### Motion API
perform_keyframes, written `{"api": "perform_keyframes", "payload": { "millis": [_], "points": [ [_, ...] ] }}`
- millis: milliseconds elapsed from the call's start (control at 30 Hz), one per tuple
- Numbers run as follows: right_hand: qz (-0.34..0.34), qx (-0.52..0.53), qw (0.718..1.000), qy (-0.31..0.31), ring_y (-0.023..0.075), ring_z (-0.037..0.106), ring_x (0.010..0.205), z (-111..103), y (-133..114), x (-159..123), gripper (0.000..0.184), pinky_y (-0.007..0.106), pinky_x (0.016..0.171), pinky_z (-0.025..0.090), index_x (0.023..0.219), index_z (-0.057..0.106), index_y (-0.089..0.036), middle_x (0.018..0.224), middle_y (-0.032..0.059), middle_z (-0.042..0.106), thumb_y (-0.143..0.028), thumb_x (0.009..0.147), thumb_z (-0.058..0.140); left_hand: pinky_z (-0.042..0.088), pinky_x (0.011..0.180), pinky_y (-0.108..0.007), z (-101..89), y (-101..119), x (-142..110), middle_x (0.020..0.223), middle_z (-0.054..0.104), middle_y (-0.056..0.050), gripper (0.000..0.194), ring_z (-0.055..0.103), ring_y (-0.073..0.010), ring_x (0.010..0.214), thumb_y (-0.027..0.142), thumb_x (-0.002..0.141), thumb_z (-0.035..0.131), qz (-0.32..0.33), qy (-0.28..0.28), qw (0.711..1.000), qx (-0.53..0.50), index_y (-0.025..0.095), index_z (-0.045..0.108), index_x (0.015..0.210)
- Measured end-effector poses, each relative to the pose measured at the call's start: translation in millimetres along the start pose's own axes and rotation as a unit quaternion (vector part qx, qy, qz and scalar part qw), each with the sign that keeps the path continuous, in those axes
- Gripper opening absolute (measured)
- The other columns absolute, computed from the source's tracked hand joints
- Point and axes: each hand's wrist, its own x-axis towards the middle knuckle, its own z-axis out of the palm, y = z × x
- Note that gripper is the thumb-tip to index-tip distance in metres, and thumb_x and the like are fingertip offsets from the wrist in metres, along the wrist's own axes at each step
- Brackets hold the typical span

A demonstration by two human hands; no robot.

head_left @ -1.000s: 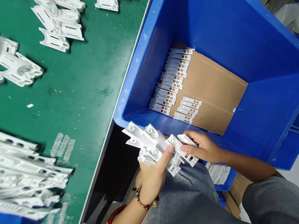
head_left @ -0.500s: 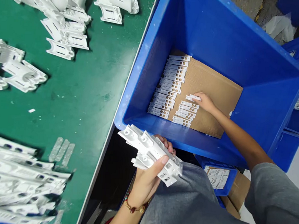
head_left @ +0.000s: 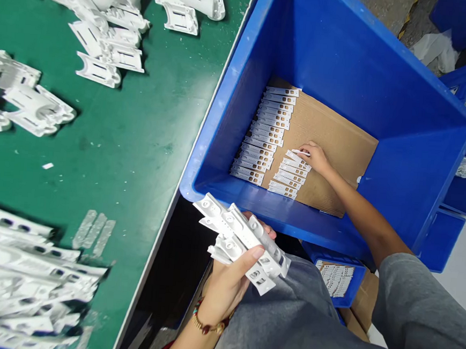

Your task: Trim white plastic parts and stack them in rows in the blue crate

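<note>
My left hand (head_left: 231,274) is closed round a loose bundle of long white plastic parts (head_left: 244,240) with square holes, held before the near edge of a big blue bin (head_left: 250,208). Inside the bin, my right hand (head_left: 315,157) pinches one white plastic part (head_left: 301,152) just above the far end of a short row of the same parts (head_left: 289,174). To its left lies a longer row of such parts (head_left: 271,124). Both rows rest on a brown cardboard sheet (head_left: 337,129) at the bin's bottom.
The green table (head_left: 147,135) stands left of the bin. Piles of curved white parts (head_left: 106,41) and a stack of long white parts (head_left: 23,281) lie on it. A smaller blue crate (head_left: 357,286) with white parts sits below; more blue bins (head_left: 441,239) stand at right.
My right hand has let go of one part at the row's far end and now pinches another above it. The bundle in my left hand has shifted slightly and spread.
</note>
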Motion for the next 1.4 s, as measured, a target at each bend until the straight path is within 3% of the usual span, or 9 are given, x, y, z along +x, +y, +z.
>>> {"api": "perform_keyframes", "payload": {
  "millis": [233, 400, 800, 900, 1000, 1067, 1167, 1267, 1400],
  "points": [
    [-0.053, -0.076, 0.996, -0.002, 0.0283, 0.055, 0.102, -2, -6, 8, 0.027, 0.04, 0.096, 0.039, 0.115, 0.067, -0.017, 0.105, 0.0119, 0.068, -0.026, 0.093, 0.056, 0.059, 0.077, -0.039, 3.8, 4, -2, 0.09, 0.069, -0.003, 0.063, 0.072, -0.0268, 0.087, 0.035, 0.06, 0.09, -0.003, 0.018, 1.0, 0.019, 0.023, 0.059, 0.114],
    [-0.078, -0.086, 0.993, 0.039, 0.0305, 0.048, 0.116, -5, -7, 7, 0.029, 0.042, 0.103, 0.035, 0.119, 0.063, -0.015, 0.123, 0.0145, 0.062, -0.026, 0.093, 0.055, 0.059, 0.081, -0.041, 1.1, 3, -2, 0.094, 0.072, -0.005, 0.066, 0.072, -0.0283, 0.091, 0.037, 0.06, 0.09, -0.009, 0.026, 0.999, 0.028, 0.024, 0.06, 0.118],
    [-0.084, -0.038, 0.996, 0.019, 0.0255, 0.051, 0.11, 10, 0, -7, 0.012, 0.037, 0.099, 0.038, 0.098, 0.065, -0.017, 0.114, 0.0128, 0.06, -0.019, 0.088, 0.059, 0.059, 0.085, -0.042, 7.2, 1, -1, 0.104, 0.074, -0.01, 0.058, 0.07, -0.0316, 0.101, 0.039, 0.065, 0.087, 0.013, 0.017, 0.998, 0.058, 0.02, 0.064, 0.115],
    [-0.073, -0.003, 0.996, 0.053, 0.0272, 0.052, 0.109, -2, -30, -13, 0.007, 0.042, 0.101, 0.037, 0.092, 0.066, -0.018, 0.111, 0.0122, 0.062, -0.022, 0.086, 0.064, 0.06, 0.083, -0.038, 5.8, -1, -1, 0.1, 0.076, -0.007, 0.051, 0.072, -0.0277, 0.096, 0.034, 0.065, 0.088, 0.019, 0.041, 0.998, 0.04, 0.021, 0.065, 0.108],
    [-0.074, 0.149, 0.981, 0.102, 0.024, 0.056, 0.097, -28, -94, -47, 0.017, 0.041, 0.094, 0.041, 0.083, 0.063, -0.02, 0.093, 0.0074, 0.063, -0.034, 0.091, 0.061, 0.06, 0.081, -0.035, 8.4, -2, 0, 0.098, 0.076, -0.005, 0.05, 0.073, -0.0254, 0.094, 0.032, 0.064, 0.088, 0.019, 0.055, 0.998, 0.021, 0.022, 0.065, 0.107],
    [-0.105, 0.311, 0.944, 0.018, 0.0186, 0.057, 0.084, -49, -143, -80, 0.026, 0.035, 0.082, 0.047, 0.088, 0.063, -0.021, 0.086, 0.0036, 0.061, -0.042, 0.097, 0.051, 0.059, 0.083, -0.035, 12.2, -1, 1, 0.097, 0.076, -0.005, 0.052, 0.073, -0.0251, 0.093, 0.033, 0.063, 0.089, 0.019, 0.057, 0.998, 0.027, 0.021, 0.066, 0.108],
    [-0.137, 0.451, 0.871, -0.139, 0.0132, 0.055, 0.074, -70, -194, -123, 0.022, 0.027, 0.069, 0.047, 0.096, 0.065, -0.021, 0.086, 0.0013, 0.059, -0.042, 0.091, 0.064, 0.057, 0.087, -0.034, 16.1, -1, 3, 0.094, 0.075, -0.005, 0.049, 0.072, -0.0241, 0.093, 0.035, 0.063, 0.088, 0.042, 0.056, 0.995, 0.077, 0.018, 0.068, 0.103],
    [-0.054, 0.528, 0.828, -0.179, 0.0115, 0.055, 0.076, -72, -209, -142, 0.019, 0.026, 0.07, 0.047, 0.095, 0.063, -0.021, 0.087, 0.0005, 0.057, -0.035, 0.085, 0.072, 0.055, 0.089, -0.034, 14.5, -5, 3, 0.092, 0.074, -0.006, 0.045, 0.07, -0.0231, 0.089, 0.034, 0.062, 0.088, 0.071, 0.058, 0.985, 0.146, 0.015, 0.069, 0.099],
    [-0.006, 0.592, 0.792, -0.146, 0.0144, 0.057, 0.091, -64, -209, -152, 0.022, 0.029, 0.081, 0.048, 0.085, 0.062, -0.02, 0.098, 0.0038, 0.059, -0.037, 0.081, 0.075, 0.054, 0.085, -0.03, 11.9, -10, 5, 0.094, 0.071, -0.004, 0.045, 0.067, -0.0194, 0.087, 0.03, 0.064, 0.087, 0.097, 0.053, 0.984, 0.143, 0.017, 0.066, 0.102]
  ]
}}
